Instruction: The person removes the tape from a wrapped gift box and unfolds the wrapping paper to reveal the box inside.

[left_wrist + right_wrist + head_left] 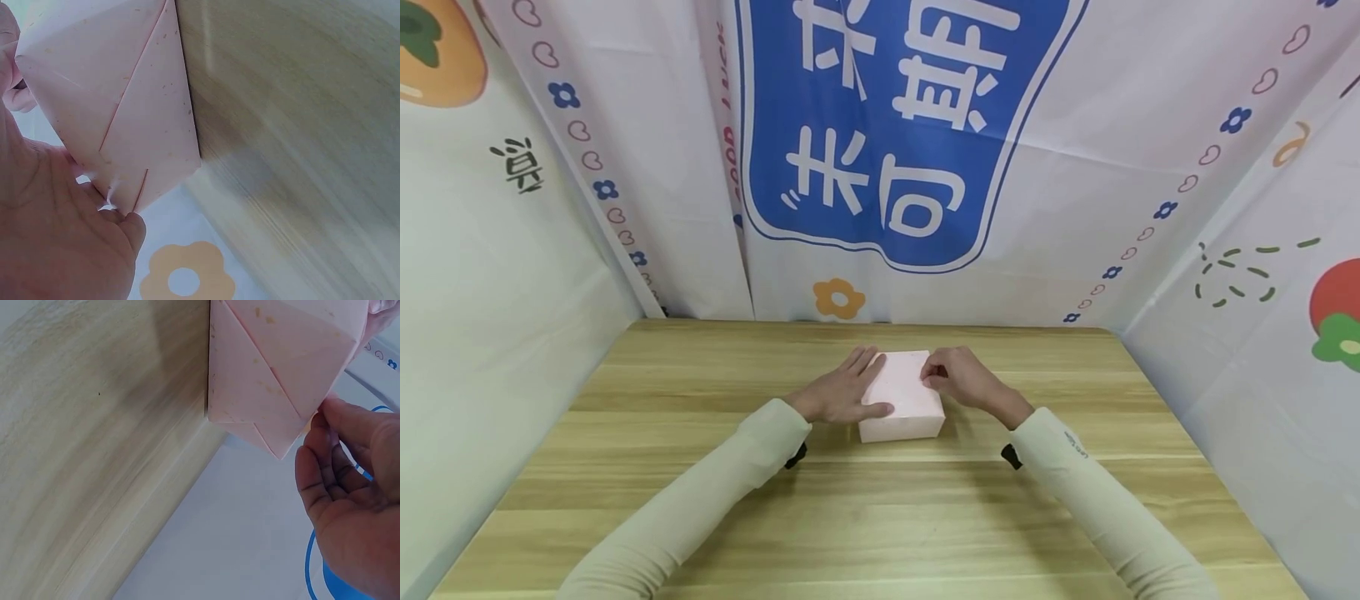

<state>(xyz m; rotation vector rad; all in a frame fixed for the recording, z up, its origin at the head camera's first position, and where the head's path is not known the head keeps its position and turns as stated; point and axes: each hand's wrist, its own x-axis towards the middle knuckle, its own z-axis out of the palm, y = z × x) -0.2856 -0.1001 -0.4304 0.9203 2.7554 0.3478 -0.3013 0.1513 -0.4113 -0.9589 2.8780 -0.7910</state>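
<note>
A small box wrapped in pale pink, gold-flecked paper [904, 392] sits on the wooden table. Folded seams run across its end faces in both wrist views. My left hand [844, 390] lies over the box's left edge with fingers spread, the thumb on top near the front. At the opposite edge, my right hand [964, 377] has its fingers curled and its thumb and index fingertip together, pinching at the wrapping paper [275, 375]. What lies exactly between those fingertips is hidden. From the left wrist, the left palm [69, 219] shows against the box's side.
The wooden table [895, 525] extends around the box toward the front. A white printed cloth [1037, 225] with a blue sign hangs behind the table's back edge. More printed cloth hangs at the left [497, 275] and right [1247, 358].
</note>
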